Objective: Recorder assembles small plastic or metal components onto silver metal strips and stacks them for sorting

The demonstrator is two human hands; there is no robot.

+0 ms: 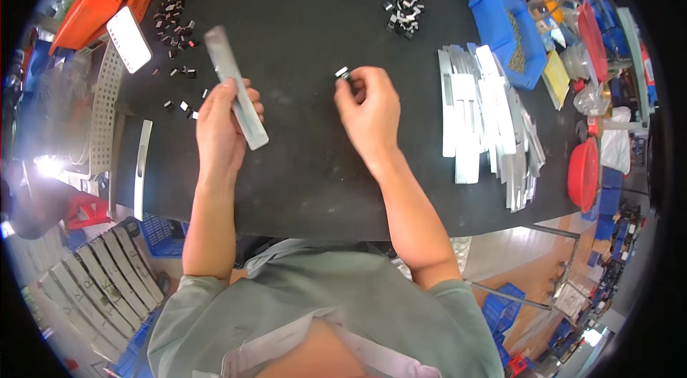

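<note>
Okay, head view, going by a clock face over the whole frame: the left hand (220,124) is near 10 o'clock, holding a silver strip (245,112) up over the dark surface (308,185). Its long axis runs 11 to 5, far end up at 11, near end down at 5. The left fingers are clamped on it around the middle, thumb across the top face and the others showing along the right edge, so strip sticks out past the grip both ways.

The right hand (373,110) is at about 1 o'clock, thumb and index pinched on a small black-and-silver piece (343,73). That bit is right at the fingertips, poking out toward 11, well apart from the strip. Too tiny for me to call its long axis.

Counts: one strip in the left, one small piece in the right, plus one lone strip (143,170) lying at 9, running roughly 12 to 6. The strip stack (465,128) toward 3 overlaps too much to count. Two piles of little pieces: left pile (170,20) at 10, far pile (403,2) just shy of 1, both too jumbled to tally. Also two blue bins (494,27) around 1 to 2, and one red bowl (585,172) at 3.
</note>
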